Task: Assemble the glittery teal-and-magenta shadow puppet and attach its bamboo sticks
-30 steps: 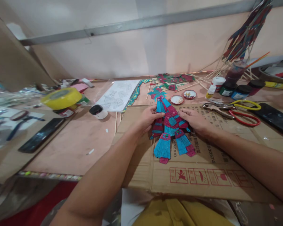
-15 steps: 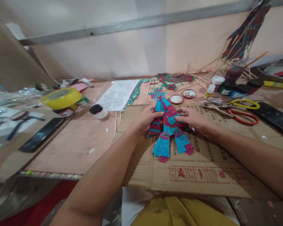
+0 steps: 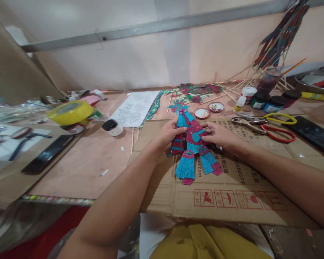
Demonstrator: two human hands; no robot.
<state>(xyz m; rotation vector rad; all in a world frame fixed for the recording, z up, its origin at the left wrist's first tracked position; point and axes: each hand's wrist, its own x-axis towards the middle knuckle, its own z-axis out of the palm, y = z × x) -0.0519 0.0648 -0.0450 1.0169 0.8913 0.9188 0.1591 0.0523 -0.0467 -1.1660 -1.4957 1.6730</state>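
A blue and magenta jointed shadow puppet [image 3: 195, 138] is held just over a flat cardboard sheet [image 3: 162, 194], its two legs hanging toward me. My left hand [image 3: 170, 133] grips its left side, thumb on top and fingers curled behind. On the other side my right hand [image 3: 215, 133] pinches the puppet's body edge between thumb and fingers. A striped part of the puppet pokes out under my left hand. Two small round lids with tiny fasteners, one lid [image 3: 202, 113] nearer and one lid [image 3: 216, 107] farther, lie beyond the puppet.
To the right are a hole punch [image 3: 250, 121], red-handled scissors [image 3: 278, 133], paint jars [image 3: 274, 104] and a black phone [image 3: 315, 136]. Puppets on sticks [image 3: 197, 91] lie at the back. Leftward are a line drawing [image 3: 135, 108], a black-lidded jar [image 3: 112, 127] and yellow tape [image 3: 70, 111].
Both hands keep their hold on the puppet. Its leafy top has tilted slightly left, and its body and legs have shifted very slightly.
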